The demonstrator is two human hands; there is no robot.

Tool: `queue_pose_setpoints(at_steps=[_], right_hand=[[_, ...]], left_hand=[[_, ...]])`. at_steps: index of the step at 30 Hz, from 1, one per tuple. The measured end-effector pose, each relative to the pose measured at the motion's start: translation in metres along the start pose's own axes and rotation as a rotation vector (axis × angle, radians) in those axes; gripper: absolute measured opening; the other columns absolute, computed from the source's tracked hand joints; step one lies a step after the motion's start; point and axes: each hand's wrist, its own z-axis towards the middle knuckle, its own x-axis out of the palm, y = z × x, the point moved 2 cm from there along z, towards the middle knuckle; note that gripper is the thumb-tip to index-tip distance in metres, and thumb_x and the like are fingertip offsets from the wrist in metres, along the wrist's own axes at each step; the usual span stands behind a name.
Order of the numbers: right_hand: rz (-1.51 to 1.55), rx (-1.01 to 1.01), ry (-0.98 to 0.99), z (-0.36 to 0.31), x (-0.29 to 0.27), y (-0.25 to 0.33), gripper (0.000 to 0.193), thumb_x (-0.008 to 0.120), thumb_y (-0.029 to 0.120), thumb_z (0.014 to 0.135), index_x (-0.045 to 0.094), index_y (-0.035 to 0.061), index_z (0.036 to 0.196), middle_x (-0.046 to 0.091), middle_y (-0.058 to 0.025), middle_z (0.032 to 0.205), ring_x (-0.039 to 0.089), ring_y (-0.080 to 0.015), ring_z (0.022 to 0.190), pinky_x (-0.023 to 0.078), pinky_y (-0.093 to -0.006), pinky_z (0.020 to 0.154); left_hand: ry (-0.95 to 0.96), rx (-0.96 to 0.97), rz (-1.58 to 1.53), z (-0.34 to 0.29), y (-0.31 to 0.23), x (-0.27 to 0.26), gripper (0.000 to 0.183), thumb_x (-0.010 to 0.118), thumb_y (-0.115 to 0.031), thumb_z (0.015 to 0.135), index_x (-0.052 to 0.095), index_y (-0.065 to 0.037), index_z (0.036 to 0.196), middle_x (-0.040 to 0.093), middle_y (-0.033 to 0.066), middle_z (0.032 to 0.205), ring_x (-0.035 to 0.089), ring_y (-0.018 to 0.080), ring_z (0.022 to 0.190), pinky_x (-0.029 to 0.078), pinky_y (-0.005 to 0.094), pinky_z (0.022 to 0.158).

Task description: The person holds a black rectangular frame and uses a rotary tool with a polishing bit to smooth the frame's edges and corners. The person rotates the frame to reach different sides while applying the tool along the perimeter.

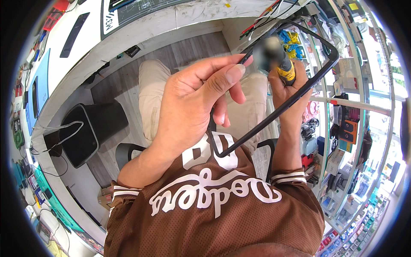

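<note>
My left hand (188, 96) is raised in front of my lap, pinching a thin black rectangular frame (278, 110), like a phone's bezel, between thumb and fingers. The frame is tilted, its far end reaching up and right, and its middle is open. Beyond it, my right hand (295, 83) is wrapped round the yellow-and-black handle of a tool (286, 70). The tool's pale, round head is blurred, so its kind is unclear. It shows through the frame's opening; I cannot tell whether the two touch.
A white workbench (90, 36) curves along the left and far side, with a dark flat strip (75, 34) on it. Beneath stands a black bin (81, 137). Glass shelves (361, 103) with packed goods rise at the right. Red and black cables (267, 19) hang at the far side.
</note>
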Motion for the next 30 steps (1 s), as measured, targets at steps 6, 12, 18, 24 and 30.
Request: queue_pose_setpoints(at_steps=[6, 12, 18, 24, 30], right_hand=[[0.008, -0.034, 0.035, -0.005, 0.003, -0.002, 0.029, 0.084, 0.008, 0.077, 0.067, 0.0062, 0.101, 0.068, -0.0132, 0.082, 0.067, -0.0296, 0.071, 0.052, -0.0355, 0.067], [0.023, 0.028, 0.007, -0.002, 0.0, 0.002, 0.028, 0.083, 0.007, 0.077, 0.067, 0.0056, 0.099, 0.067, -0.0133, 0.081, 0.066, -0.0291, 0.071, 0.052, -0.0354, 0.067], [0.065, -0.11, 0.148, -0.014, 0.001, -0.002, 0.032, 0.085, 0.009, 0.07, 0.066, 0.0054, 0.096, 0.066, -0.0105, 0.082, 0.065, -0.0296, 0.073, 0.052, -0.0368, 0.067], [0.113, -0.037, 0.111, -0.013, 0.0, -0.006, 0.029, 0.083, 0.006, 0.073, 0.067, 0.0064, 0.097, 0.067, -0.0103, 0.082, 0.065, -0.0271, 0.073, 0.052, -0.034, 0.068], [0.102, -0.043, 0.1, -0.01, 0.002, -0.001, 0.03, 0.082, 0.005, 0.073, 0.067, 0.0058, 0.099, 0.067, -0.0107, 0.083, 0.065, -0.0274, 0.073, 0.052, -0.0342, 0.068]], left_hand=[[-0.003, 0.001, -0.009, 0.0, 0.002, -0.001, 0.033, 0.063, -0.02, 0.104, 0.067, 0.004, 0.127, 0.067, 0.0072, 0.077, 0.047, 0.0043, 0.046, 0.045, 0.0205, 0.043], [0.006, -0.011, 0.001, 0.0, 0.0, 0.0, 0.032, 0.061, -0.02, 0.104, 0.067, 0.003, 0.127, 0.067, 0.0074, 0.077, 0.048, 0.0042, 0.046, 0.045, 0.0203, 0.044], [0.105, 0.009, -0.069, 0.001, -0.001, -0.006, 0.035, 0.063, -0.025, 0.104, 0.068, -0.001, 0.129, 0.068, 0.0065, 0.08, 0.051, 0.0056, 0.05, 0.05, 0.022, 0.047], [0.039, -0.006, -0.046, -0.002, 0.0, -0.002, 0.037, 0.062, -0.027, 0.104, 0.067, -0.001, 0.13, 0.068, 0.0065, 0.081, 0.051, 0.0058, 0.05, 0.05, 0.0223, 0.047], [0.075, 0.045, -0.056, -0.002, -0.002, -0.003, 0.039, 0.064, -0.023, 0.103, 0.064, 0.004, 0.131, 0.069, 0.0095, 0.082, 0.054, 0.0055, 0.051, 0.043, 0.0184, 0.043]])
